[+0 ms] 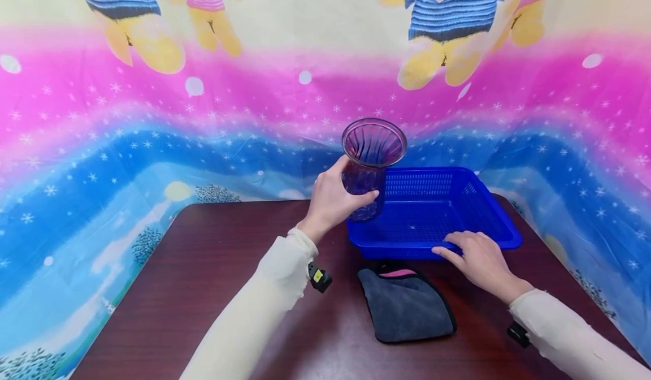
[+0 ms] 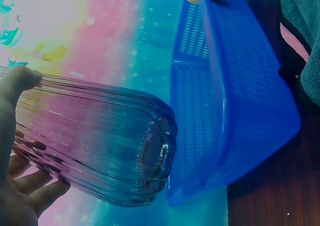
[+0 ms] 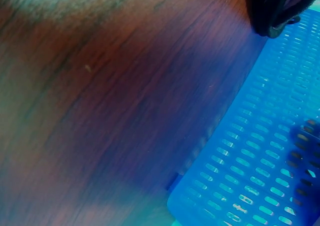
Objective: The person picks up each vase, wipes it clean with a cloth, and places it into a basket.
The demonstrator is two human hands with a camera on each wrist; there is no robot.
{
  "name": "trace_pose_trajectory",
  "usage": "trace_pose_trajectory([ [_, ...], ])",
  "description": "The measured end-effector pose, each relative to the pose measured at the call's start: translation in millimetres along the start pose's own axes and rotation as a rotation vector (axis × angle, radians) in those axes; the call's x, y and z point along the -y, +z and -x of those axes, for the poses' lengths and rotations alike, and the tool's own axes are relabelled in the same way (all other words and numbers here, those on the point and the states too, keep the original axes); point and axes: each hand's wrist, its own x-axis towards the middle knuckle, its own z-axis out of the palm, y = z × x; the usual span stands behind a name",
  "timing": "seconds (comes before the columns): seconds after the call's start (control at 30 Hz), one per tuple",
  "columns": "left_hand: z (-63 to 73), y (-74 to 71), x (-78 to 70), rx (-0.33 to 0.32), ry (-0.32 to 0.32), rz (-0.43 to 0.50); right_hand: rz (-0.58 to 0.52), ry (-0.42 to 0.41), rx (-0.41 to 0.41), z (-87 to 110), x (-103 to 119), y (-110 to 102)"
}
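A ribbed, purple-tinted glass vase (image 1: 367, 190) with a flared rim is in my left hand (image 1: 331, 199). The thumb and fingers wrap its side, and in the left wrist view the vase's base (image 2: 155, 156) points towards the blue plastic basket (image 2: 260, 111). The head view has the vase overlapping the left end of the basket (image 1: 432, 253), held off the table. My right hand (image 1: 480, 261) grips the basket's near rim, thumb outside and fingers over the edge. That hand is out of sight in the right wrist view, where the slotted basket wall (image 3: 250, 161) shows.
A dark grey cloth (image 1: 409, 309) with black edging and a pink patch lies on the brown table (image 1: 229, 267), in front of the basket. Behind the table hangs a printed backdrop (image 1: 285, 86) with pink and blue bands.
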Motion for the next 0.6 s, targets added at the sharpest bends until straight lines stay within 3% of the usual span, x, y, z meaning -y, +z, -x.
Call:
trace_pose_trajectory([
  [0.33,-2.1,17.0,-5.5,-0.008,0.009,-0.017,-0.002,-0.005,0.000,-0.8,1.0,-0.3],
  [0.6,0.2,35.0,-9.5,-0.048,0.069,-0.197,0.008,0.004,0.010,-2.1,1.8,-0.5],
])
